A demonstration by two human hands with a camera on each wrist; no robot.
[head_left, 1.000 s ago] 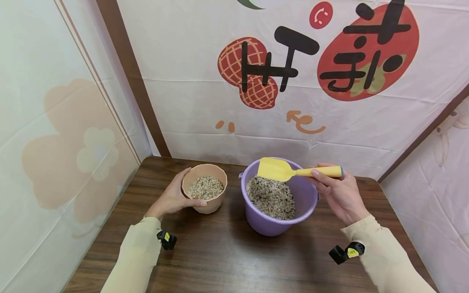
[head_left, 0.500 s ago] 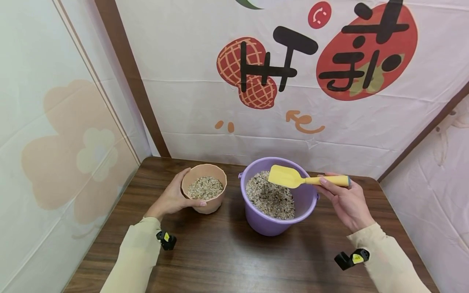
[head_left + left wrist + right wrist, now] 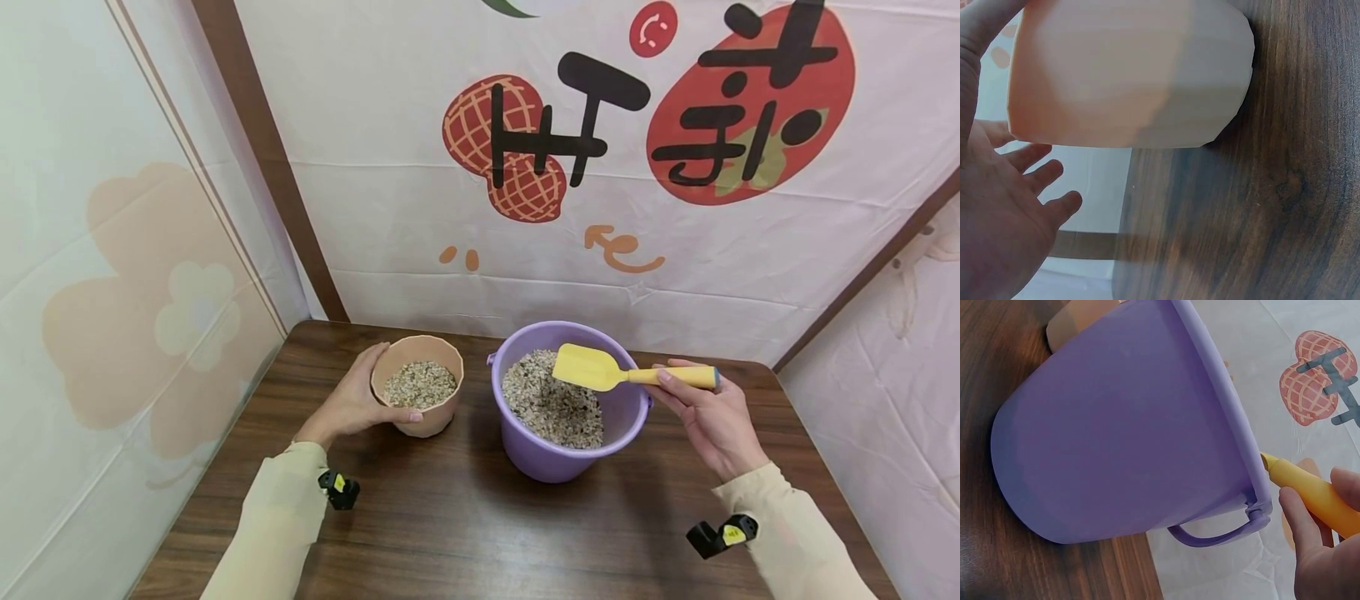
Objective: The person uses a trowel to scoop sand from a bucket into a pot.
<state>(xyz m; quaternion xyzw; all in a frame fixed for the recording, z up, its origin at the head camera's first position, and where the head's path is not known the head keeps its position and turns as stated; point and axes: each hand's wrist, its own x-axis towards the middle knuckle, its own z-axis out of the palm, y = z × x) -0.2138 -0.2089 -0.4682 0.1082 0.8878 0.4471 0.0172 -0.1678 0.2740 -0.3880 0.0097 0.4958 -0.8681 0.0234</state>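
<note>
Holding yellow scoop (image 3: 636, 377) | shifted rightward above purple bucket (image 3: 551, 462) | pot (image 3: 442, 417) unmoved

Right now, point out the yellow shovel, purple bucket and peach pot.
Yellow shovel (image 3: 589, 368): head view, on the blade.
Purple bucket (image 3: 1125, 431): right wrist view, outer wall.
Peach pot (image 3: 1125, 75): left wrist view, outer wall.

A dark brown wood-grain table (image 3: 480, 533) is bearing two vessels. A peach pot (image 3: 438, 421) is standing upright within the left hand's (image 3: 354, 406) grasp; a purple bucket (image 3: 549, 465) is sitting just beside the right hand (image 3: 711, 421), between both hands.
</note>
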